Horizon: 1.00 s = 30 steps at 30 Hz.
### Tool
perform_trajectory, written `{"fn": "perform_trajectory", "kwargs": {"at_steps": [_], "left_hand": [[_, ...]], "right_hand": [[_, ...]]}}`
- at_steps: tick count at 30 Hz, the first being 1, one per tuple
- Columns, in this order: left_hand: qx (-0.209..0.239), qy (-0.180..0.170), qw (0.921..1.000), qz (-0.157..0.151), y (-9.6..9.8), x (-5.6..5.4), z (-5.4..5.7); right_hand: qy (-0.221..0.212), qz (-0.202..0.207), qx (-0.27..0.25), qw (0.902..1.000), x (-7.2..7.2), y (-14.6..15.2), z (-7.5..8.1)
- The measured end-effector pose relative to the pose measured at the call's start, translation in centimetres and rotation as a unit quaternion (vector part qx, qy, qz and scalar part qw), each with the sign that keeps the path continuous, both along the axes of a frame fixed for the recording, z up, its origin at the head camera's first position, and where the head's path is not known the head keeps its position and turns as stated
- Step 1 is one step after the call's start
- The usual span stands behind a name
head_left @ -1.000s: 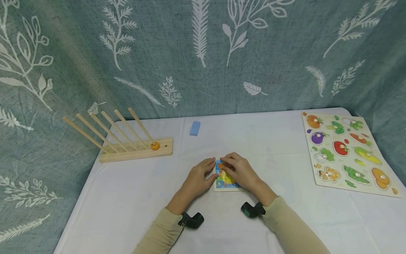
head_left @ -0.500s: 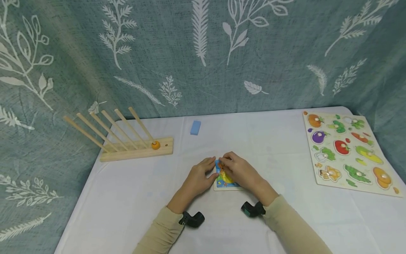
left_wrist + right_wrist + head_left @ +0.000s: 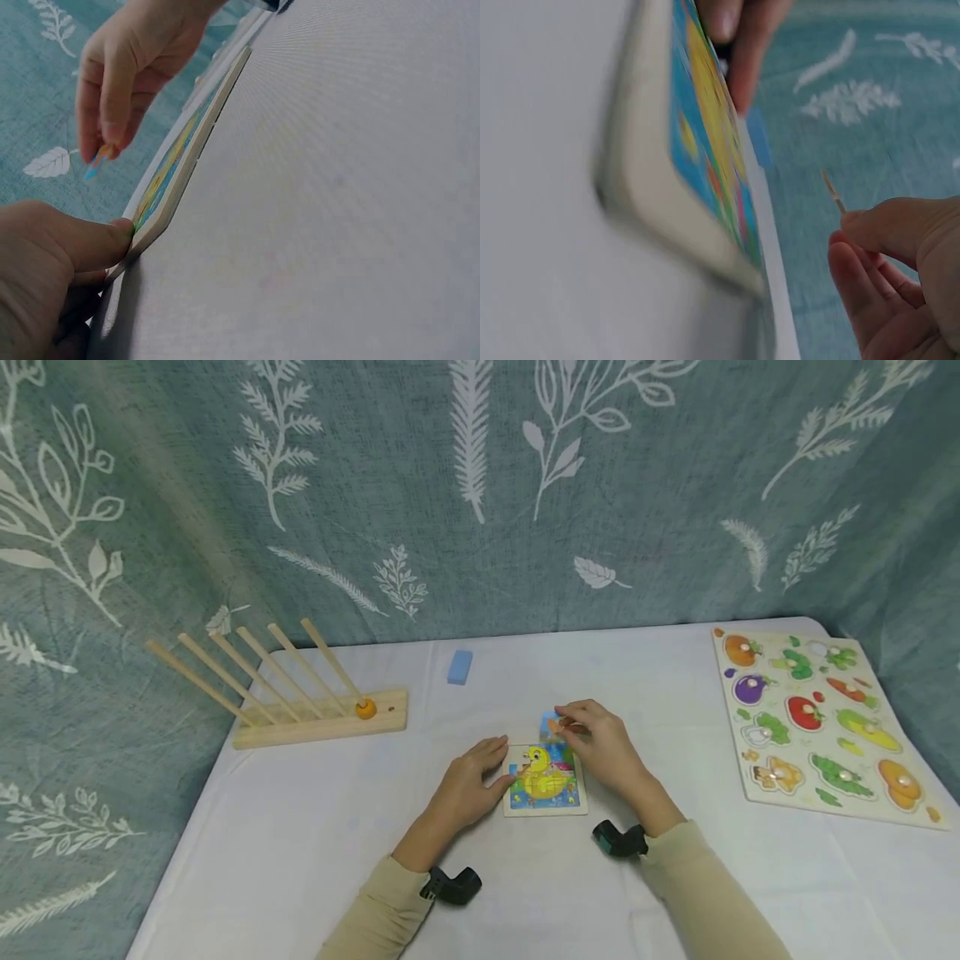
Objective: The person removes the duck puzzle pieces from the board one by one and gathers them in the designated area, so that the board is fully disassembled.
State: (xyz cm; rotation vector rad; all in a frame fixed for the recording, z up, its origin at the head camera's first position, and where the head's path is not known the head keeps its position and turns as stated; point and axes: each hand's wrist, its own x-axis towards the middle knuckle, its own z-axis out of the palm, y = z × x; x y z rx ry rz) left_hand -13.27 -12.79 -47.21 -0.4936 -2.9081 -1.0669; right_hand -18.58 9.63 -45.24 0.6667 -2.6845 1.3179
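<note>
A small square duck puzzle [image 3: 545, 785] in a pale wooden tray lies at the middle of the table, with a pale bare patch at its upper left corner. My left hand [image 3: 470, 782] rests along the tray's left edge, fingers extended and thumb on the near side of that edge. Beyond the puzzle, my right hand [image 3: 600, 745] pinches a thin puzzle piece [image 3: 551, 727], blue with orange, between thumb and fingertips. In the left wrist view that piece [image 3: 99, 161] is tilted and held above the tray. The right wrist view shows it nearly edge-on.
A wooden peg stand [image 3: 322, 720] with an orange bead [image 3: 366, 708] on one peg stands at the left. A blue block [image 3: 460, 667] lies near the back edge. A vegetable peg puzzle board [image 3: 832, 727] lies at the right. A patterned curtain [image 3: 510, 568] hangs behind the table.
My right hand has moved away and to the right from the puzzle's upper left with the puzzle piece, uncovering the duck picture. My left hand has stayed on the tray's left edge.
</note>
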Motion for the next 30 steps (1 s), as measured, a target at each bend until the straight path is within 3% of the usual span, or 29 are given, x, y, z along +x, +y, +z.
{"fn": "perform_trajectory", "kwargs": {"at_steps": [11, 17, 25, 30], "left_hand": [[0.003, 0.015, 0.9999, -0.007, -0.3, 0.1, -0.4], [0.001, 0.017, 0.9998, -0.006, -0.3, 0.1, -0.4], [0.001, 0.012, 0.9999, -0.006, -0.2, 0.3, 0.0], [-0.001, 0.014, 0.9999, -0.004, -0.3, 0.4, 0.0]], "right_hand": [[-0.049, -0.027, 0.031, 0.9980, -4.3, 5.2, -0.6], [-0.076, -0.026, 0.052, 0.9954, -6.4, 6.5, -1.0], [-0.066, -0.022, 0.097, 0.9928, -7.6, 6.4, -1.1], [-0.070, -0.023, 0.099, 0.9923, -7.7, 6.2, -1.3]]}}
